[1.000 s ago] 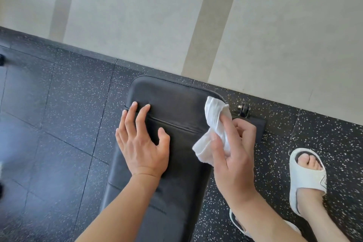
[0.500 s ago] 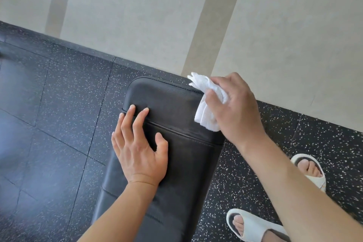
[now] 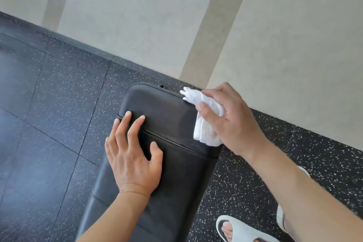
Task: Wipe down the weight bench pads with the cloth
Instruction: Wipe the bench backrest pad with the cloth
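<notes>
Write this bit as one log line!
right hand grips cloth | at bench pad far right corner | left hand flat on pad

A black padded weight bench (image 3: 172, 124) stands on dark speckled rubber floor tiles (image 3: 49, 124), its far end close to a pale wall (image 3: 137, 15). A stitched seam crosses the pad. On it, a left hand (image 3: 133, 155) lies flat at the left edge; a white cloth (image 3: 204, 120) sits at the far right corner.
</notes>
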Action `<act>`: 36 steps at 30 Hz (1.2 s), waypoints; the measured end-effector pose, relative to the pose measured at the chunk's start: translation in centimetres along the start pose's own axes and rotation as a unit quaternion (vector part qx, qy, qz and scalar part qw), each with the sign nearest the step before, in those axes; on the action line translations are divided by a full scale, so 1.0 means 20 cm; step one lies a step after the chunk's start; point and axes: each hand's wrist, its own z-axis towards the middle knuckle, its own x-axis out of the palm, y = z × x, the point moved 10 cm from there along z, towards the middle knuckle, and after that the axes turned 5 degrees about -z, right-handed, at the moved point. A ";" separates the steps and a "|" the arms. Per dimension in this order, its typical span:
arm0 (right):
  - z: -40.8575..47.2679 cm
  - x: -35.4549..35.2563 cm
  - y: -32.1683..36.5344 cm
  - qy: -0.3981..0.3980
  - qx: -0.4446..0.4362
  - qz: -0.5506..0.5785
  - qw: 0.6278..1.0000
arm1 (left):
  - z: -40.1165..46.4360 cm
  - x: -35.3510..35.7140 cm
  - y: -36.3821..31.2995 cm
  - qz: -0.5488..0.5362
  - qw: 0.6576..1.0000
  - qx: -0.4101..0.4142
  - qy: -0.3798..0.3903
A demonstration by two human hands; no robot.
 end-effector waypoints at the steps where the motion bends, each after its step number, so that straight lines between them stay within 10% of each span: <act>1: 0.03 0.02 0.01 0.039 -0.004 0.000 0.999 | 0.00 0.00 0.00 0.002 1.000 -0.001 0.001; 15: 0.61 0.64 0.52 0.284 -0.118 -0.124 0.943 | 0.01 0.01 0.00 0.009 1.000 -0.006 0.012; 28: 0.28 0.19 0.09 0.248 -0.049 0.014 0.967 | 0.03 0.00 -0.01 0.001 0.999 -0.017 0.031; 36: 0.57 0.56 0.49 0.240 -0.155 -0.095 0.953 | 0.02 -0.01 -0.01 -0.004 1.000 -0.014 0.020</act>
